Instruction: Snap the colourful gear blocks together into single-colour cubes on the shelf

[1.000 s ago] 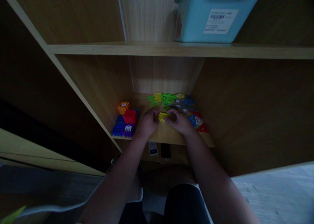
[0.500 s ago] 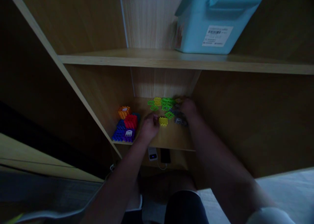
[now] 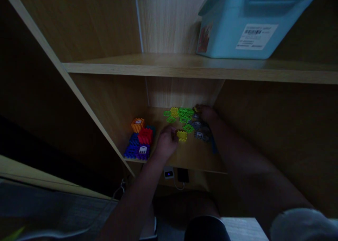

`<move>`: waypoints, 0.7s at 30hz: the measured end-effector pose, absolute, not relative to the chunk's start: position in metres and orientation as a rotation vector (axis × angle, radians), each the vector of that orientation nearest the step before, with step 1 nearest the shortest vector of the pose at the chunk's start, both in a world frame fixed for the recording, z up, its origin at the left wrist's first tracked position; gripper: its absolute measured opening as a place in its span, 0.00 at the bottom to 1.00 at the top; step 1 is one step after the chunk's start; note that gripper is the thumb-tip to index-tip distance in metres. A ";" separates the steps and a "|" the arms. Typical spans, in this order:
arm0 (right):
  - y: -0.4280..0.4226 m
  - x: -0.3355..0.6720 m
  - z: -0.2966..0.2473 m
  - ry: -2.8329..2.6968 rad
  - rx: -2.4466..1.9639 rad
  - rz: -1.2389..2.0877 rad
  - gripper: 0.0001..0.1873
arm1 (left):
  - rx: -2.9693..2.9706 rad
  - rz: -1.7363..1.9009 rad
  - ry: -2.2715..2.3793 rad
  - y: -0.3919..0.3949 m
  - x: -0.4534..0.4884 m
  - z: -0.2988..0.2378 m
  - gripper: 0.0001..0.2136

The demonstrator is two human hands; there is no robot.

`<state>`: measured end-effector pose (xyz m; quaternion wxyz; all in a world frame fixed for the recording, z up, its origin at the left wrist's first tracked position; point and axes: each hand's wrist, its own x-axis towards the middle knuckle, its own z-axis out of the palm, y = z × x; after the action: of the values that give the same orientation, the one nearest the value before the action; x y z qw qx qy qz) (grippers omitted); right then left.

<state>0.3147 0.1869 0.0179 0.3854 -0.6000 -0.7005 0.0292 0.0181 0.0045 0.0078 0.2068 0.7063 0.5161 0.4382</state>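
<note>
My left hand (image 3: pixel 167 141) hovers low over the shelf with its fingers curled together, just left of a yellow notched building tile (image 3: pixel 182 135). What it may hold is hidden. At the back right of the pile, my right hand (image 3: pixel 207 113) closes its fingertips on another yellow building tile (image 3: pixel 195 109), only partly visible. Between the hands lie several green building tiles (image 3: pixel 186 113) and a yellow one (image 3: pixel 174 111) at the back. Grey tiles (image 3: pixel 199 134) sit beneath and beside the right wrist, with a blue piece (image 3: pixel 213 146) partly covered by the forearm.
Sorted orange (image 3: pixel 138 125), red (image 3: pixel 145 136) and blue-purple (image 3: pixel 134 151) tile stacks stand at the shelf's left. A light-blue bin (image 3: pixel 232 33) rests on the upper shelf (image 3: pixel 169 70). Below are a white device (image 3: pixel 168 173), a black phone-like slab (image 3: pixel 183 175) and a cable.
The view has shifted slightly, so the shelf contents appear farther right and lower. My right hand stays at the back right; more of the grey tiles and the blue piece now show.
</note>
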 end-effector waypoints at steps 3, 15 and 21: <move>0.186 0.318 0.021 -1.796 -1.585 0.091 0.09 | 1.964 1.211 1.434 0.003 0.018 0.010 0.12; 0.129 0.287 0.038 -1.451 -1.699 -0.015 0.16 | 1.933 1.276 1.408 0.004 0.017 0.009 0.09; 0.045 0.239 0.030 -1.565 -1.292 0.193 0.19 | 1.836 1.328 1.304 -0.004 0.016 0.015 0.11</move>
<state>0.2387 0.0449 0.0303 0.5240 -0.5400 -0.6537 0.0806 0.0164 -0.0039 0.0153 0.2605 0.6780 0.4816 0.4903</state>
